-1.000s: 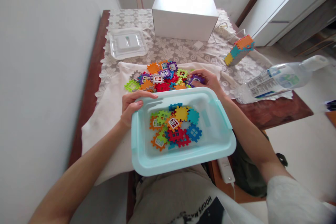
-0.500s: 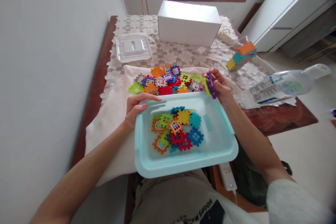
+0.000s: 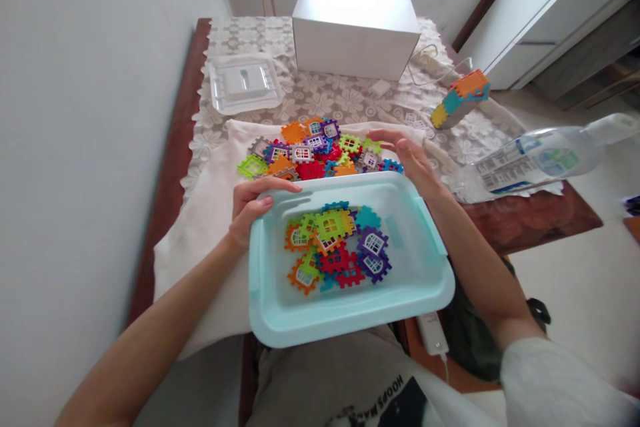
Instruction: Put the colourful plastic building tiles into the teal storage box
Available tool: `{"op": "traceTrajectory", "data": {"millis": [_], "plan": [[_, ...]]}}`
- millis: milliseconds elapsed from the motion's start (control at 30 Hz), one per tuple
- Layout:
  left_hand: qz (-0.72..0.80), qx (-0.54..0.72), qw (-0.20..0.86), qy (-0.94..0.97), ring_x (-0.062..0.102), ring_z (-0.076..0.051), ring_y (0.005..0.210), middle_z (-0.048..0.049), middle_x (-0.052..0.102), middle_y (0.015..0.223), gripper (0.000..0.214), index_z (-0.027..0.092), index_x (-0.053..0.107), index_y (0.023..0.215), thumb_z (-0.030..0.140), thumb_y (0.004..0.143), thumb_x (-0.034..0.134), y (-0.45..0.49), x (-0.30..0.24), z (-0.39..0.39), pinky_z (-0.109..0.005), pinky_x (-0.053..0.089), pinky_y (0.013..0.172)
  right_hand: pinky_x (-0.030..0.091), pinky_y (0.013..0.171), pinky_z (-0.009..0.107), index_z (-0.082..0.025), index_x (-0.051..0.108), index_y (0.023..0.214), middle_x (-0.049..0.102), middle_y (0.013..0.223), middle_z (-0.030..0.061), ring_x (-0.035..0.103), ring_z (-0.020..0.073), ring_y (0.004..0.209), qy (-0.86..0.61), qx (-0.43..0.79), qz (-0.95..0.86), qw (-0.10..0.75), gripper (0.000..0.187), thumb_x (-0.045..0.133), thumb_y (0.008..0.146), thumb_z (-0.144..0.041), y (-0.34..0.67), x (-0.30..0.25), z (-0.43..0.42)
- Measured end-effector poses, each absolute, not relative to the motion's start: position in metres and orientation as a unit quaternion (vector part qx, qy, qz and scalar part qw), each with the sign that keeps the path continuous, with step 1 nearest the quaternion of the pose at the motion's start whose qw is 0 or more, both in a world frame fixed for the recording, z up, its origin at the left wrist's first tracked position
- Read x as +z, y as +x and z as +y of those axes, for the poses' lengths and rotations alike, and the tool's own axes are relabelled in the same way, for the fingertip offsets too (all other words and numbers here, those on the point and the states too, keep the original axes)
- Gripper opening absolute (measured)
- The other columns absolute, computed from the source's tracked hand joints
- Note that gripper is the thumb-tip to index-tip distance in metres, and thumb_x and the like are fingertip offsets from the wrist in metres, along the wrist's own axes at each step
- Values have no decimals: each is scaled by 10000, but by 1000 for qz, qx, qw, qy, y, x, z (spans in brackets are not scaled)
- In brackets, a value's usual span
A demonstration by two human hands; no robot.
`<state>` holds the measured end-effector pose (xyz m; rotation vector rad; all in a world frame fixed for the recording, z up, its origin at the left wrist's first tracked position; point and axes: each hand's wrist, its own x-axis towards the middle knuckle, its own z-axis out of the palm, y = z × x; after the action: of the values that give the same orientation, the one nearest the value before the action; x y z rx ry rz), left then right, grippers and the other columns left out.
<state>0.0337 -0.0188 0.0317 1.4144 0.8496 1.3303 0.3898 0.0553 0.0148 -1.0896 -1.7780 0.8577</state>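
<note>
My left hand (image 3: 253, 209) grips the far left corner of a light blue plastic bin (image 3: 300, 325), thumb over the rim. Inside the bin lie several interlocking toy panels: a lime green one (image 3: 330, 224), red ones (image 3: 334, 257), two purple window panels (image 3: 373, 241) and a teal one (image 3: 369, 217). My right hand (image 3: 407, 155) is over the bin's far right corner with nothing in it, fingers stretched out toward a mixed pile of panels (image 3: 311, 170) behind the bin. Part of that pile is hidden by the bin's far rim.
A clear plastic lid (image 3: 245, 85) and a white box (image 3: 353, 40) stand at the back. On the right are a block of joined panels (image 3: 460, 99) and a clear bottle (image 3: 540, 157) lying at a slant. White cloth (image 3: 195, 260) hangs over the table's front edge.
My right hand has let go of the purple and lime green panels, which now lie in the bin, and it has moved toward the pile. My left hand still holds the bin.
</note>
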Motion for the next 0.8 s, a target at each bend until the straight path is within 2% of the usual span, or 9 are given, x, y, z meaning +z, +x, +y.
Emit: {"op": "traceTrajectory", "data": {"millis": [33, 100, 167, 233, 300, 433, 667, 733, 800], "plan": [[353, 546, 486, 585, 758, -242, 687, -106, 881, 866, 378, 191, 958, 957, 518, 849, 805, 34, 32, -19, -315, 552, 562, 467, 1363, 624, -346, 766, 1493, 719, 1638, 88, 613, 388, 1589, -447, 317, -736, 398, 740, 514, 1070, -898, 394, 11, 59], [358, 543, 481, 587, 761, -249, 704, -110, 883, 880, 381, 191, 958, 960, 526, 855, 811, 34, 32, -20, -326, 570, 583, 350, 1418, 688, -333, 709, 1598, 615, 1760, 104, 481, 435, 1695, -467, 266, -781, 319, 708, 710, 1034, -759, 401, 0, 66], [355, 545, 483, 587, 759, -246, 698, -109, 884, 879, 367, 192, 961, 961, 506, 856, 805, 34, 32, -21, -325, 566, 579, 312, 1424, 713, -322, 710, 1606, 598, 1775, 114, 433, 455, 1721, -468, 242, -812, 252, 670, 826, 989, -556, 406, -10, 70], [354, 550, 483, 582, 756, -242, 698, -106, 885, 875, 344, 191, 965, 956, 464, 856, 780, 35, 32, -21, -320, 562, 581, 393, 1385, 671, -302, 783, 1500, 698, 1663, 129, 554, 435, 1627, -452, 234, -830, 227, 525, 816, 985, -400, 406, -15, 72], [357, 555, 480, 578, 747, -232, 701, -100, 887, 879, 329, 194, 969, 953, 415, 853, 747, 36, 32, -22, -314, 556, 592, 493, 1307, 609, -279, 845, 1354, 787, 1505, 141, 682, 408, 1469, -442, 221, -837, 236, 391, 814, 967, -327, 404, -15, 72], [350, 554, 486, 578, 713, -202, 668, -85, 881, 854, 327, 197, 974, 953, 366, 824, 726, 37, 33, -22, -287, 511, 568, 556, 1221, 561, -277, 871, 1247, 828, 1389, 135, 737, 393, 1358, -448, 206, -830, 259, 326, 850, 922, -300, 400, -12, 71], [348, 555, 489, 576, 731, -215, 673, -87, 882, 854, 331, 199, 976, 950, 368, 825, 721, 36, 31, -20, -296, 519, 572, 619, 1109, 583, -256, 867, 1168, 859, 1250, 127, 786, 386, 1198, -488, 188, -786, 329, 277, 854, 929, -397, 397, -12, 70], [349, 557, 482, 579, 734, -218, 681, -92, 882, 859, 336, 196, 975, 952, 384, 832, 724, 36, 29, -20, -300, 523, 576, 623, 1103, 581, -255, 866, 1189, 858, 1242, 124, 790, 381, 1185, -496, 182, -779, 339, 277, 819, 946, -379, 397, -8, 68], [351, 554, 482, 581, 730, -223, 669, -96, 875, 844, 347, 189, 971, 949, 415, 835, 733, 36, 29, -20, -309, 529, 570, 596, 1164, 585, -277, 850, 1316, 840, 1350, 120, 764, 386, 1286, -480, 184, -789, 336, 361, 791, 972, -367, 398, -5, 66]]}}
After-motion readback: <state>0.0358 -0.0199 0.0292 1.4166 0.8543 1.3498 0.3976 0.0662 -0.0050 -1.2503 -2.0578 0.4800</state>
